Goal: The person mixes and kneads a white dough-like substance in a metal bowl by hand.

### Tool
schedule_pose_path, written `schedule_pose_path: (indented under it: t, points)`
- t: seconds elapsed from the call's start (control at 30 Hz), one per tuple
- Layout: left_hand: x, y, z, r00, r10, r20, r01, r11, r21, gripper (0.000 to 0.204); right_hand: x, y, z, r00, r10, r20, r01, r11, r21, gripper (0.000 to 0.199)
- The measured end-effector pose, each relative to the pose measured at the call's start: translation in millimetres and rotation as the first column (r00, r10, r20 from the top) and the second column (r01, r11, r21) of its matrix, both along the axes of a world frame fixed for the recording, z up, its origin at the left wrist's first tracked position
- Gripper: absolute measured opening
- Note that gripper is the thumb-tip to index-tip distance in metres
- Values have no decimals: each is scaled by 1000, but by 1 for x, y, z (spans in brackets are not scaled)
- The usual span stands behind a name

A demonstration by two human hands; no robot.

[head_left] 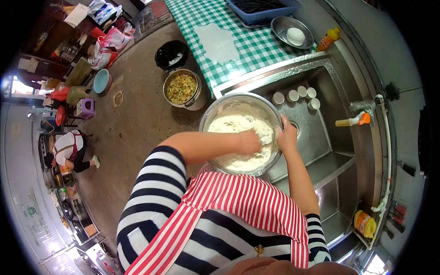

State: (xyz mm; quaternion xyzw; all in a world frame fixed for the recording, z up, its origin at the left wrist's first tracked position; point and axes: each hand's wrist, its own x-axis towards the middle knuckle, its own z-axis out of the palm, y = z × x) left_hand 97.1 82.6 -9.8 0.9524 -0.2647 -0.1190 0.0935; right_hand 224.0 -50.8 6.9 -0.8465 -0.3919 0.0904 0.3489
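A large round metal bowl (219, 106) rests at the left edge of the sink, tilted slightly toward me. Pale, clumpy flour dough (236, 123) covers its bottom. Inside it, my left hand (249, 141) reaches down into the flour from the left. Its fingers are coated white and partly buried or blurred, so whether they close on anything does not show. At the bowl's right side, my right hand (287, 135) grips the rim, with the thumb over the edge. Several small white cups (293, 95) stand in the sink basin just beyond that hand.
The metal sink (316, 133) has an orange-handled tap (355, 120). A pot of chopped vegetables (181, 88) and a black-lined bin (171, 54) stand on the floor to the left. Ahead lies a green checked tablecloth (250, 50) with a metal dish (278, 33). Far left, another person (68, 149) bends over.
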Motion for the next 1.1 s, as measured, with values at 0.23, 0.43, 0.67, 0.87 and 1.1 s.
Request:
schedule_pose_path:
  t: [0.23, 0.43, 0.67, 0.87, 1.1]
  points:
    - [-11, 80, 13, 860, 435, -267, -452, 892, -3, 42, -2, 0, -5, 997, -17, -69, 13, 998, -59, 46]
    - [-83, 47, 53, 787, 382, -484, -377, 919, 112, 40, -3, 2, -5, 994, -83, -74, 82, 997, -12, 46]
    - [-16, -1, -12, 978, 204, 32, -206, 975, 87, 9, 3, 9, 0, 997, -25, -66, 20, 997, -76, 43]
    - [-20, 56, 16, 877, 430, -217, -411, 903, 127, 25, 4, 6, 5, 990, -67, -126, 47, 987, -154, 46]
    - [-74, 14, 30, 845, 325, -425, -324, 943, 78, 22, 7, 3, -7, 984, -89, -153, 77, 994, -80, 47]
